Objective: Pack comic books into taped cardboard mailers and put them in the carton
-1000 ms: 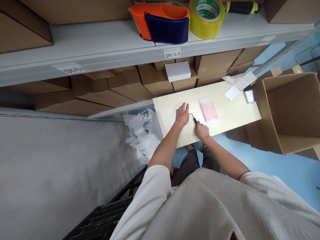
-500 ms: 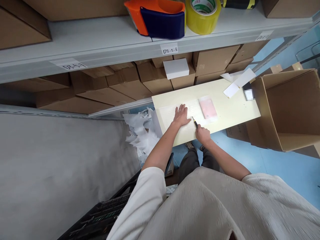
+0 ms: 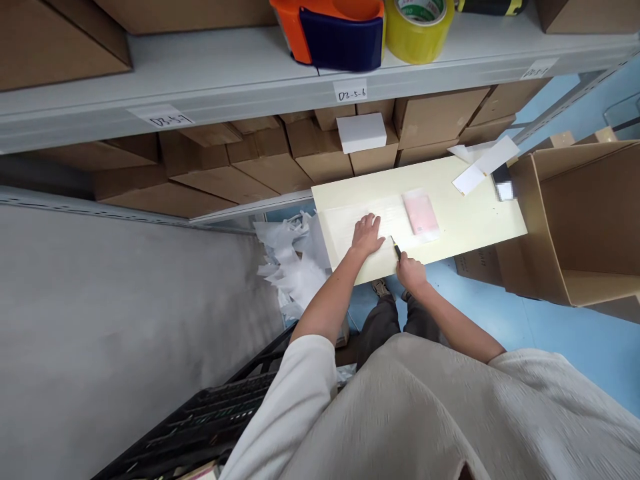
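Note:
My left hand (image 3: 367, 235) lies with its fingers spread on a thin white sheet (image 3: 345, 227) that covers the left part of a cream board (image 3: 475, 213). In my right hand (image 3: 411, 272) is a utility knife (image 3: 397, 249) with a black and yellow handle. Its tip points up and left, just right of my left thumb, at the sheet; whether the blade touches it I cannot tell. A pink packet (image 3: 421, 215) in translucent wrapping rests on the board, right of the knife.
White strips (image 3: 485, 167) and a dark item (image 3: 502, 181) lie at the board's right end, beside an open cardboard box (image 3: 555, 233). Crumpled white wrapping (image 3: 295, 267) hangs at the left. Above, a shelf (image 3: 225, 87) holds a tape dispenser (image 3: 343, 37) and yellow tape (image 3: 420, 37).
The whole view has shifted slightly, so most things appear a little farther right. Both hands keep much the same pose over the sheet, the knife still in my right hand.

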`<action>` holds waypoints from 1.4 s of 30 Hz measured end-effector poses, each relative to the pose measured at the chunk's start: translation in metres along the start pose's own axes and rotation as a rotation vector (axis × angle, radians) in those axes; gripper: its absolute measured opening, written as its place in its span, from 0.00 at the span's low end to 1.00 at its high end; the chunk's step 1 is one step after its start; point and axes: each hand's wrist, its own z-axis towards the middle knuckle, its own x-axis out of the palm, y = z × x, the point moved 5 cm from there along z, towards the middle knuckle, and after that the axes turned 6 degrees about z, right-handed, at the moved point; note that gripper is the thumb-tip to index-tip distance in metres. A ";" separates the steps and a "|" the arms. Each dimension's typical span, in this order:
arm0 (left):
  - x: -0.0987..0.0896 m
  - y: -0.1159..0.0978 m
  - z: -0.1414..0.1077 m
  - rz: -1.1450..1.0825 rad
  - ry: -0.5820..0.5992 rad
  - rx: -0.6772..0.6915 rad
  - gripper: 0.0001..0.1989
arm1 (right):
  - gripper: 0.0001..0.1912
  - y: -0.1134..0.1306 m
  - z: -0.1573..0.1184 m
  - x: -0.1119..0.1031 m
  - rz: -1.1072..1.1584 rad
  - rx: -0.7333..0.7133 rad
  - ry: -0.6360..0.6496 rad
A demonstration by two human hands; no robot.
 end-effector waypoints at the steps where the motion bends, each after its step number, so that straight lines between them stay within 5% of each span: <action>1: 0.002 0.000 -0.001 0.005 0.010 0.005 0.42 | 0.16 -0.001 -0.001 0.001 -0.002 0.001 -0.001; 5: 0.012 0.000 -0.003 0.015 0.048 0.011 0.50 | 0.16 -0.004 -0.007 0.005 -0.004 -0.004 0.009; 31: 0.029 -0.001 0.001 -0.062 0.095 -0.062 0.50 | 0.18 -0.025 -0.041 0.015 0.020 -0.033 0.078; 42: 0.026 -0.001 0.000 -0.057 0.106 -0.064 0.50 | 0.18 -0.041 -0.054 -0.014 0.131 -0.028 0.003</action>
